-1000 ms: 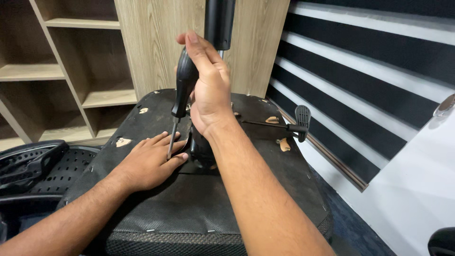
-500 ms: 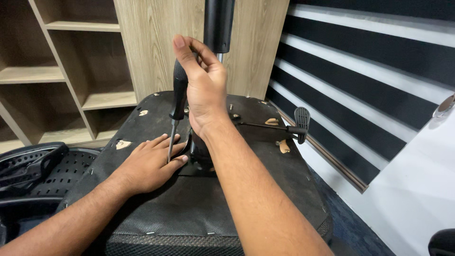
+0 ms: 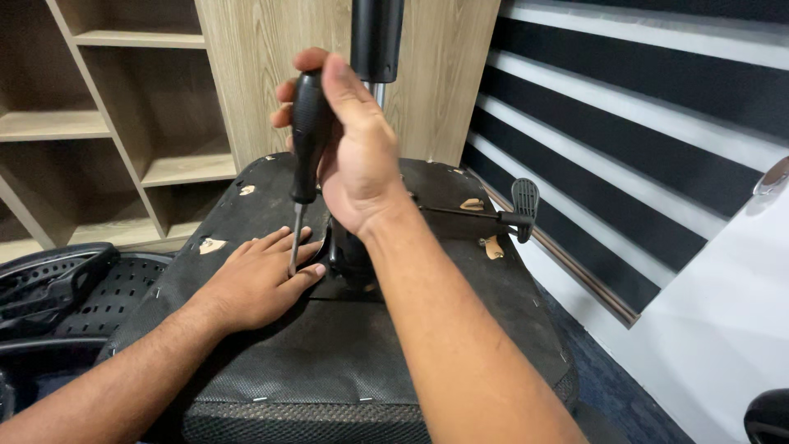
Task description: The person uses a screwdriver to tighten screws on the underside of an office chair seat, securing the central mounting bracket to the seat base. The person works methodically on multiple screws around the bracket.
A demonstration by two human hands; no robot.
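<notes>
Right hand (image 3: 357,160) was clenched around the black handle of a screwdriver (image 3: 306,136), held nearly upright, shaft pointing down. The tip (image 3: 292,267) came down between the fingers of the left hand (image 3: 263,279), at the metal plate (image 3: 345,284) on the underside of an upturned chair seat (image 3: 329,362). Whether the tip sat in a screw head could not be made out; the fingers hid that spot.

Left hand lay flat, palm down, fingers spread on the seat's black fabric, just beside the plate; grip released, holding nothing, only pressing on the seat.

Gas-lift column (image 3: 376,41) rose from the plate, behind the right hand. A lever (image 3: 514,210) with a black paddle stuck out to the right.

Wooden shelves (image 3: 107,131) stood behind the seat. A black mesh chair part (image 3: 66,288) lay at left.
</notes>
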